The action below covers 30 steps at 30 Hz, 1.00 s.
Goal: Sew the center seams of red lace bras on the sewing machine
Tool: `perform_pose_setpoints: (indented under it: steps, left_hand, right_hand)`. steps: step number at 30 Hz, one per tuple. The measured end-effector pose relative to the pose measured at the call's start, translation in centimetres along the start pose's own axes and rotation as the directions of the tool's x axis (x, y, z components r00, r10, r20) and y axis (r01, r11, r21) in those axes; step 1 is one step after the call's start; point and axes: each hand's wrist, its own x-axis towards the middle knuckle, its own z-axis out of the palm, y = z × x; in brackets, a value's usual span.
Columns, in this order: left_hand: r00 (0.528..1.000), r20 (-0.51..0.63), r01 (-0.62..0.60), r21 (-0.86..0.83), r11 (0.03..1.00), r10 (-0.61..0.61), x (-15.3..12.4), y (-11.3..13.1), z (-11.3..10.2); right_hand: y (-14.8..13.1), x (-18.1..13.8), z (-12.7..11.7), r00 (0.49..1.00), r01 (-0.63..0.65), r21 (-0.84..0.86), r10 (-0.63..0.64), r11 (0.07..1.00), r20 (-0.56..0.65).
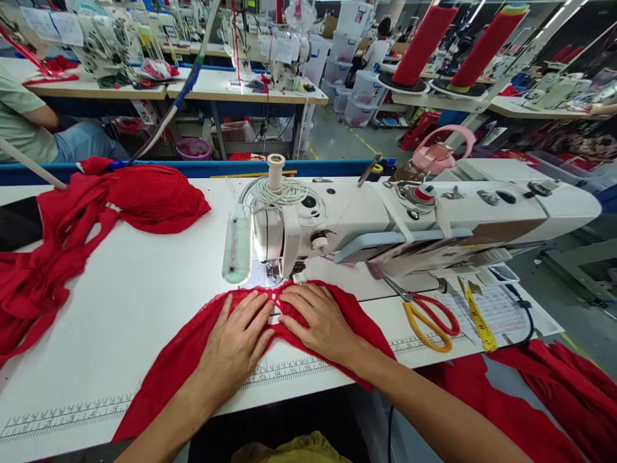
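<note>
My left hand [237,339] lies flat, fingers stretched out, on a red lace-edged fabric piece [173,366] on the white table [125,308]. My right hand [322,321] also lies flat on the same red fabric, just right of the left hand. Both sets of fingertips point toward the needle area [276,273] of the white sewing machine [385,222] and rest close in front of it. The fabric drapes off the table's front edge on the left and right.
A heap of red garments [96,212] sits at the table's left. Scissors with red and yellow handles [429,315] and a yellow tape measure [477,318] lie right of my hands. More red cloth [554,399] hangs lower right. Another person [29,122] sits far left. Red thread cones [424,42] stand behind.
</note>
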Motion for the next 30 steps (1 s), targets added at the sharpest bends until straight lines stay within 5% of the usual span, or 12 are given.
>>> perform_pose_setpoints:
  steps: [19, 26, 30]
  left_hand:
    - [0.999, 0.023, 0.027, -0.089, 0.996, -0.025, 0.1, -0.4, -0.1]
    - [0.983, 0.086, 0.172, -0.134, 0.976, -0.161, -0.8, -0.2, -1.0]
    - [0.984, 0.1, 0.158, -0.097, 0.983, -0.148, -1.1, -0.8, -1.2]
  right_hand:
    - [-0.1, 0.2, 0.0, 0.998, -0.044, -0.058, 0.047, 0.997, 0.05]
    - [0.4, -0.6, -1.3, 0.982, 0.009, 0.048, -0.018, 0.999, 0.187]
    - [1.0, -1.0, -1.7, 0.972, 0.042, 0.061, -0.054, 0.997, 0.229]
